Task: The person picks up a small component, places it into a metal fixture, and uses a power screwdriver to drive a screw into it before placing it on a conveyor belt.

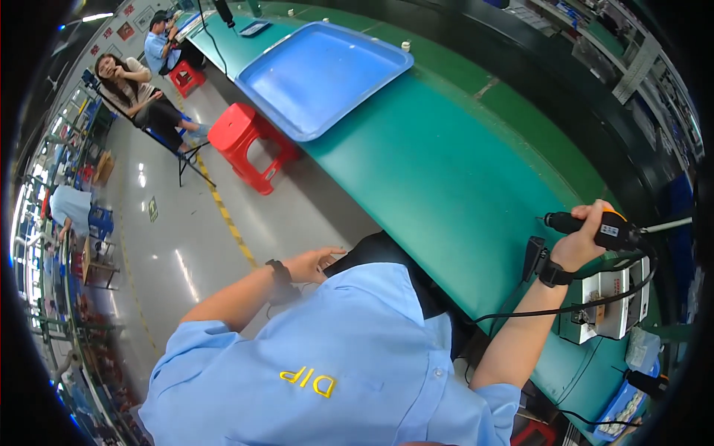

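Observation:
My right hand [584,241] is wrapped round a black electric screwdriver [613,229] with an orange part, held over the right end of the green bench [461,186]. Its thin tip points left, touching nothing I can see. A black cable [595,303] loops from its back end down across my forearm. My left hand [316,265] is low beside my dark trousers, away from the bench, its fingers loosely stretched and apart with nothing in them. Just below my right hand stands a silver metal device [613,297] on the bench.
A large blue tray [320,74] lies farther along the bench. Red stools [253,145] stand at its left side. A second screwdriver [647,383] and a blue bin of small parts [625,405] are at lower right. Other people [130,89] sit beyond the stools.

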`<state>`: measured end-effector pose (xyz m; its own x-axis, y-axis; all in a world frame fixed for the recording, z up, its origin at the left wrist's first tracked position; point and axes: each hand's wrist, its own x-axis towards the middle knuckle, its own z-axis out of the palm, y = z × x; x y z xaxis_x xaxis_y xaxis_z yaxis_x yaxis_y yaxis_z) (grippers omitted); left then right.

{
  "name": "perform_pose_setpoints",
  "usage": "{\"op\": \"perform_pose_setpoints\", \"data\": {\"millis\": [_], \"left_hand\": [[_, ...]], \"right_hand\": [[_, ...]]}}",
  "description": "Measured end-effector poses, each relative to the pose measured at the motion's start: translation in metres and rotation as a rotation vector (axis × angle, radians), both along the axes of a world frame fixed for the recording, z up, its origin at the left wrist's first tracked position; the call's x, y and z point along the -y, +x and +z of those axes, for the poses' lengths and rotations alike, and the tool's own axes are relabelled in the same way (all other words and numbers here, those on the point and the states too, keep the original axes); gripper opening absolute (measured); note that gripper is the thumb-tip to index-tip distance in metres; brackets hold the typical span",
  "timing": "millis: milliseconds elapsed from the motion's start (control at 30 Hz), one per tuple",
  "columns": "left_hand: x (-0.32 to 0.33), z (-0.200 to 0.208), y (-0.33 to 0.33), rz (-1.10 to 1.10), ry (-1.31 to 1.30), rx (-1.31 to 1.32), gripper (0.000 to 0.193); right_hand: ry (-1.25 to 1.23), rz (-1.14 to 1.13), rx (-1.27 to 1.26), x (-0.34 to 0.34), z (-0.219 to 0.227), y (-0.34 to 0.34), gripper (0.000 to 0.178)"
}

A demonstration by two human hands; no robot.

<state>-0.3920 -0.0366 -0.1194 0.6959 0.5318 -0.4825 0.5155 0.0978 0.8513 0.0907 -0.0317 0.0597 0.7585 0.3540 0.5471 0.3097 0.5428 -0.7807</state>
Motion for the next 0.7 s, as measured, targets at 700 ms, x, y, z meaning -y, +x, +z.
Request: {"op": "perform_pose_setpoints", "data": {"millis": [700], "left_hand": [[-0.093, 0.211, 0.160, -0.387, 0.642, -0.219, 0.032]], "right_hand": [[0.022, 0.052, -0.053, 0.008, 0.003, 0.002, 0.011]]}}
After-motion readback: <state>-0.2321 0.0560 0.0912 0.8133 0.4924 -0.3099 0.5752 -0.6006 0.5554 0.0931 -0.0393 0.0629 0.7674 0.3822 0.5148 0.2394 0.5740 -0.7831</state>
